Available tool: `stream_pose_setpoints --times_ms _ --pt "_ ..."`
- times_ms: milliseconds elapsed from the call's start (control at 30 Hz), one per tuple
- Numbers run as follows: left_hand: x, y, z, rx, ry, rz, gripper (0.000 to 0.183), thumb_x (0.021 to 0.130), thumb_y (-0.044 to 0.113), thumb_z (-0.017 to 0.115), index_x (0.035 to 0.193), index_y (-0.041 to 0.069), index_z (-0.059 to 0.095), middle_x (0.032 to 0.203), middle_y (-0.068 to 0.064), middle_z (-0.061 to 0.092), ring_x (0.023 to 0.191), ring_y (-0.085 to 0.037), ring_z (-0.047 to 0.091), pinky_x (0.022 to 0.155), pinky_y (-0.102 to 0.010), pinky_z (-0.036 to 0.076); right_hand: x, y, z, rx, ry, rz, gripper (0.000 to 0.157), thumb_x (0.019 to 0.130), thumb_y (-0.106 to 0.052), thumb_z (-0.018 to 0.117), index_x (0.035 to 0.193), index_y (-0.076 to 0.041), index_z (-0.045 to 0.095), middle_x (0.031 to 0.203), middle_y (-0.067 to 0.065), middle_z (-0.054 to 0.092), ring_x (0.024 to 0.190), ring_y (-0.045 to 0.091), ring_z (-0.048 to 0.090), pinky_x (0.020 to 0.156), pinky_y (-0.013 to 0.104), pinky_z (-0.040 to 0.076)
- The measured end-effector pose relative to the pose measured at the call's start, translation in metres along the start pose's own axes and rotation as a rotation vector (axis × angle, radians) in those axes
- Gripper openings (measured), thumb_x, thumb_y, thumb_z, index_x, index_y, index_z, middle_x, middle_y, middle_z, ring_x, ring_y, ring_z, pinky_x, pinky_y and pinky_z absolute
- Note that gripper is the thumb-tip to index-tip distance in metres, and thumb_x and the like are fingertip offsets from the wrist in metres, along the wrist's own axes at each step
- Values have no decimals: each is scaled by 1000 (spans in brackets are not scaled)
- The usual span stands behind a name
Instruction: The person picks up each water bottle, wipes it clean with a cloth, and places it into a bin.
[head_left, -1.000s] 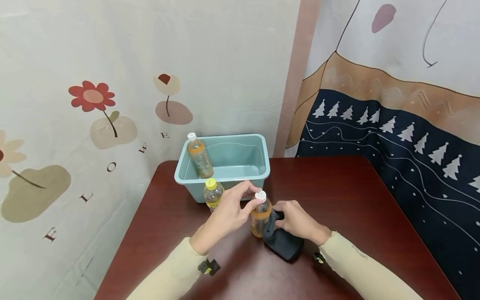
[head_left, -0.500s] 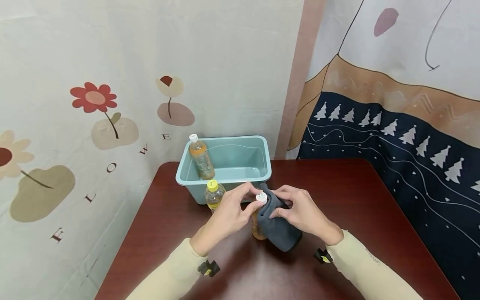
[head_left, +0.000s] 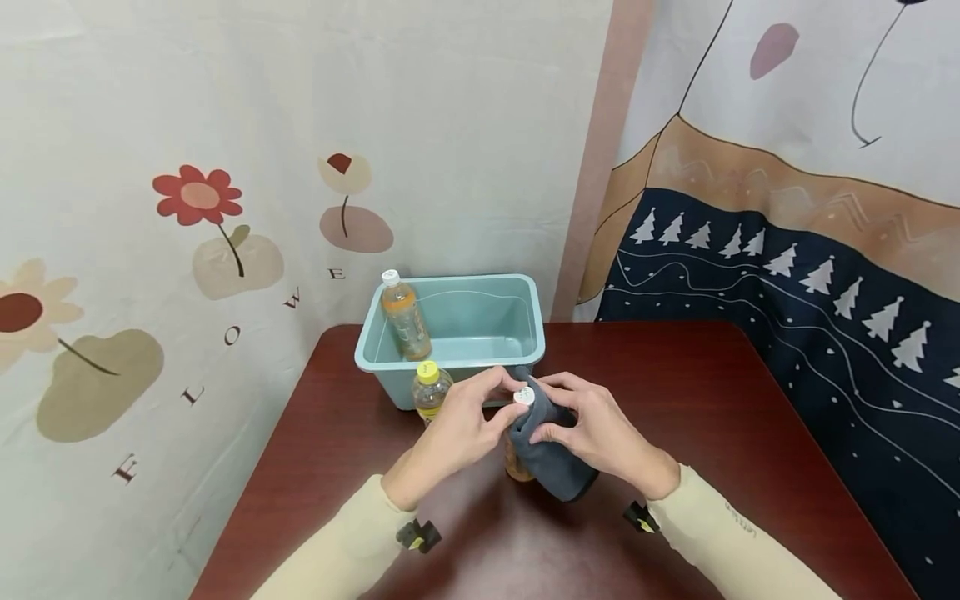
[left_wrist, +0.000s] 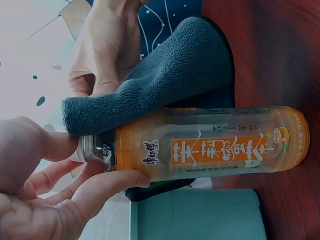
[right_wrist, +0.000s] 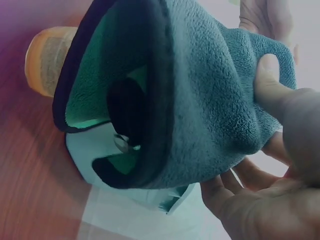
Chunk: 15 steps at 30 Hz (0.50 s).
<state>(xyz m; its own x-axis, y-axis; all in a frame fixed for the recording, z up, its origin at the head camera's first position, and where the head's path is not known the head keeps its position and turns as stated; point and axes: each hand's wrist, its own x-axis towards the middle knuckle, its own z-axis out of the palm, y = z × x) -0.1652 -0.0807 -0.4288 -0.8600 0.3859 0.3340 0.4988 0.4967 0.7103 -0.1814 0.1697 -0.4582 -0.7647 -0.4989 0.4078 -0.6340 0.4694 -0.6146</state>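
Observation:
A bottle [left_wrist: 220,150] with an orange label and white cap [head_left: 524,396] stands upright on the table. My left hand [head_left: 467,421] holds it by the top, thumb and fingers around the cap and neck. A dark grey cloth [head_left: 553,467] drapes over the bottle's right side. My right hand [head_left: 606,425] grips this cloth near the bottle's neck, its thumb [right_wrist: 270,82] pressing the fabric in the right wrist view. From the head view, most of the bottle's body is hidden behind the cloth and my left hand.
A light blue bin [head_left: 450,367] stands at the back of the dark red table [head_left: 660,375]. Inside its left end leans another orange-labelled bottle [head_left: 407,321]. A yellow-capped bottle [head_left: 430,389] stands before the bin, left of my hands. Printed fabric [head_left: 465,125] hangs behind.
My right hand has lifted the cloth from low beside the bottle up to its neck and wrapped it closer. The left hand stays on the bottle's top. The view has shifted slightly.

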Motion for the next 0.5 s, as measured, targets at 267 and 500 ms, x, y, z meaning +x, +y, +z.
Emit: stream_pose_setpoints --times_ms 267,500 --pt "-2 3 1 12 8 -3 17 109 16 85 121 14 74 137 -7 83 129 -25 84 109 -44 70 -4 3 -1 -76 -48 38 71 84 -13 106 149 -3 79 120 3 83 101 12 81 94 34 74" --pt "-3 3 1 23 19 14 17 109 16 84 122 13 73 137 -8 83 129 -26 83 107 -47 70 -11 16 7 -119 -80 45 49 89 -1 100 135 -8 87 109 0 85 99 11 83 87 30 73"
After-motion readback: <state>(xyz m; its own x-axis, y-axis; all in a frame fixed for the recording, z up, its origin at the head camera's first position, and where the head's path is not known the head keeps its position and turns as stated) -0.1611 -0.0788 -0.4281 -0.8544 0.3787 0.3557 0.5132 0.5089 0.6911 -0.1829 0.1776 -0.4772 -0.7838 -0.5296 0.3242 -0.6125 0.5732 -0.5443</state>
